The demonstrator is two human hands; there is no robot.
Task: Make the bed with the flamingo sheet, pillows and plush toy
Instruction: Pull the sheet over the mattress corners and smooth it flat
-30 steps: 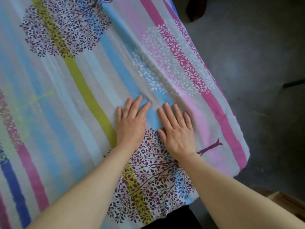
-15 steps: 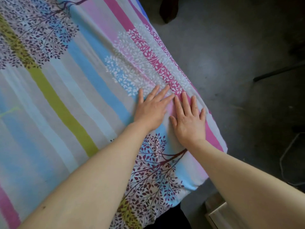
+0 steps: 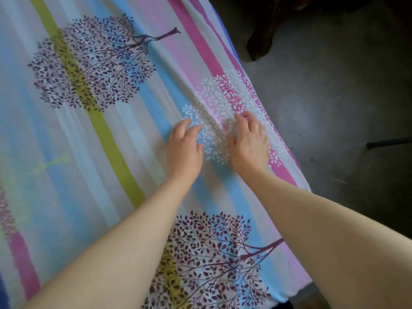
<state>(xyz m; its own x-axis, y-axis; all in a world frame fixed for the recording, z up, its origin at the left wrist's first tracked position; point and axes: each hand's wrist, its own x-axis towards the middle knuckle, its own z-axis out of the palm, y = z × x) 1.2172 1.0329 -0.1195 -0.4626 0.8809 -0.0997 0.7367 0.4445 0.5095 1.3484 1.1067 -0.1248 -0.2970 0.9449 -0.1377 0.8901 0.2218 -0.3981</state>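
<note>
Your left hand (image 3: 185, 150) and right hand (image 3: 250, 144) rest side by side on the sheet (image 3: 73, 192), fingers bent; blur hides any pinch. The sheet's edge lies just past your right hand.

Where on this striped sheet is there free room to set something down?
Free: the stretch of sheet left of the green stripe, and the patch between the upper dark tree print and the left hand. Crowded: the creased white tree print, where the left hand and right hand lie.

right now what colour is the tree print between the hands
White tree print, clearest in the head view.
</note>
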